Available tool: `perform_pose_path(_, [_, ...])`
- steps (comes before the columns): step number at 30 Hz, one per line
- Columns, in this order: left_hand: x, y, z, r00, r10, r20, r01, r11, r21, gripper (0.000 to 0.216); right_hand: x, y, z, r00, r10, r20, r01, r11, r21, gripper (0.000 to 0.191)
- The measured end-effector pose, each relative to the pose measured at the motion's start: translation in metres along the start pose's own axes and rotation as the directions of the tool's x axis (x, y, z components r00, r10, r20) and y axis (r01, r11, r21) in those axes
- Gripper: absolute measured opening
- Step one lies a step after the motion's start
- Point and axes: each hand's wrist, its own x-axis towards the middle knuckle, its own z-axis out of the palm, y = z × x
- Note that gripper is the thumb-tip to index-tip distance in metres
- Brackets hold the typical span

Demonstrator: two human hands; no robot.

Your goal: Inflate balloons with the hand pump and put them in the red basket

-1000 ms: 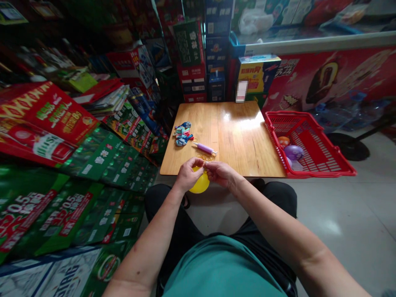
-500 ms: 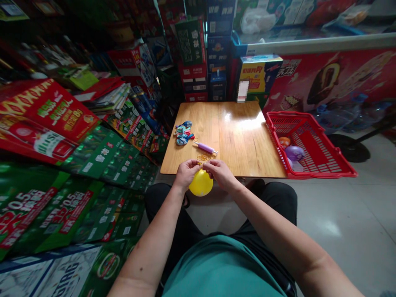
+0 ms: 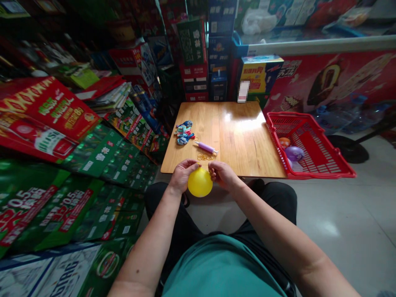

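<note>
An inflated yellow balloon (image 3: 200, 182) hangs just below the near edge of a small wooden table (image 3: 235, 136). My left hand (image 3: 182, 175) pinches its neck from the left with closed fingers. My right hand (image 3: 222, 174) is closed at the neck from the right. What the right fingers pinch is too small to make out. On the table near my hands lie several yellow rubber bands (image 3: 204, 156), a purple hand pump (image 3: 205, 147) and a pile of flat coloured balloons (image 3: 184, 132).
A red plastic basket (image 3: 321, 159) holding inflated orange and purple balloons (image 3: 293, 153) sits against the table's right edge. Stacked drink cartons (image 3: 102, 152) crowd the left side and back. A red freezer (image 3: 324, 78) stands at the back right. Grey floor lies on the right.
The balloon has swung from behind my left hand into full view between both hands. My hands have drawn slightly apart and lowered a little.
</note>
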Motion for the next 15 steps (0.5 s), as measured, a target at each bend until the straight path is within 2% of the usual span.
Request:
perform_pose_path(3, [0.001, -0.002, -0.002, 1.0, 0.006, 0.001, -0.006, 1.0, -0.022, 0.031, 0.0, 0.001, -0.002, 0.999, 0.05, 0.021, -0.049, 0.998, -0.035, 0.019])
perform_pose_path(8, [-0.003, -0.004, 0.001, 0.999, -0.016, 0.049, 0.015, 1.0, 0.017, 0.027, 0.012, 0.0, -0.008, 0.986, 0.156, -0.057, -0.161, 0.983, -0.093, 0.018])
perform_pose_path(11, [-0.006, -0.002, 0.005, 0.991, 0.003, 0.131, -0.027, 0.982, 0.186, 0.024, 0.02, -0.002, -0.008, 0.977, 0.192, -0.091, -0.202, 0.973, -0.114, 0.019])
perform_pose_path(15, [-0.005, 0.006, 0.009, 0.972, 0.07, 0.224, -0.174, 0.857, 0.486, 0.019, 0.023, -0.003, -0.005, 0.979, 0.195, -0.057, -0.2, 0.975, -0.098, 0.021])
